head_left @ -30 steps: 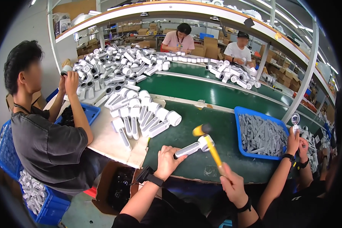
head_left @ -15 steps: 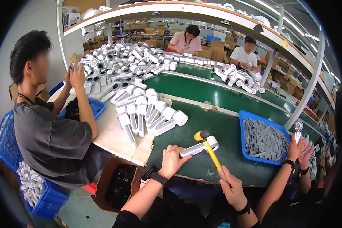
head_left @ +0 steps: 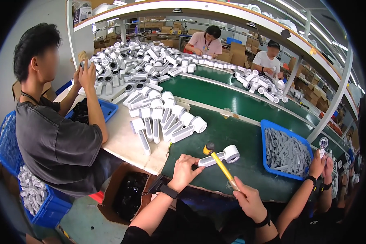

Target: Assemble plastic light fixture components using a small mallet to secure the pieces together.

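Note:
My left hand (head_left: 186, 173) grips the handle end of a white handheld device (head_left: 232, 154), which has a round hollow head and a grey strip on its handle. The device rests on the green bench top with its head pointing right. In my right hand (head_left: 251, 202) is a small mallet (head_left: 223, 167) with a yellow handle and a black-and-yellow head. The mallet head is over the device's handle; whether it touches cannot be told. Just beyond, similar white devices (head_left: 182, 134) lie in rows on a cardboard sheet (head_left: 152, 162).
At right stands a blue tray (head_left: 265, 162) of grey strips, beside a co-worker's hands (head_left: 318, 164) holding a device. A person (head_left: 57, 138) works at left. A large pile of devices (head_left: 144, 61) lies behind. Below the bench is a carton (head_left: 110, 203) with black parts.
The mallet head has shifted left along the device's handle, away from its round head, and has turned. My left hand keeps its hold. The whole view has shifted slightly.

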Demonstrator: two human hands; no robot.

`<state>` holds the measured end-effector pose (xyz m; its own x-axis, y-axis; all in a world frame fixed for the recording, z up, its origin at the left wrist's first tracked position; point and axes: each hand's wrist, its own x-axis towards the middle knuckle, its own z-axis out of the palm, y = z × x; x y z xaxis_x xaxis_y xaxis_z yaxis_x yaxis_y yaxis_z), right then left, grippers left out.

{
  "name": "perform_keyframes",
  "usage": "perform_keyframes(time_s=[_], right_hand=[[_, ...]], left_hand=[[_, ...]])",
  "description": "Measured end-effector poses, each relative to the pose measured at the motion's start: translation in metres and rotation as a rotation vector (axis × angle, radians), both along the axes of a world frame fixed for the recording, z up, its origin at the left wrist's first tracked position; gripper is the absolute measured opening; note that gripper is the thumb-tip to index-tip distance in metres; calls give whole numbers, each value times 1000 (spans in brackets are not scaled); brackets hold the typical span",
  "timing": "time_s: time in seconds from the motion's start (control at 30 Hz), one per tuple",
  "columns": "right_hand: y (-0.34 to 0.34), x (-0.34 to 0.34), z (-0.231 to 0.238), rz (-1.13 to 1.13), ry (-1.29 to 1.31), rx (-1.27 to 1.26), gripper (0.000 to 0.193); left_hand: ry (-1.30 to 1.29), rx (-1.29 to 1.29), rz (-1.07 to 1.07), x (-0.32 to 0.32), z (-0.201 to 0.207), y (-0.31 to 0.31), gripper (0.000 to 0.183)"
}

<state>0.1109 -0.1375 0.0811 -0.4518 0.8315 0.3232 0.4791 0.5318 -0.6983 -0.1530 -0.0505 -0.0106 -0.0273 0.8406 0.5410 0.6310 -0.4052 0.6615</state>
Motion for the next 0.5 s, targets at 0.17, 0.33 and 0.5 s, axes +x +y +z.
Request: perform_keyframes(time_s=[0.17,0.33,0.5], right_hand=[[-4,-3,2,-47,41,24,52],[-8,-4,9,-44,-45,-66,50],[-3,-6,-8,7,-67,-67,48]], left_hand=[[-25,-2,-23,-1,-1,1,23],[-16,-9,-16,-2,0,0,23],[-9,0,-22,-1,4,-3,27]])
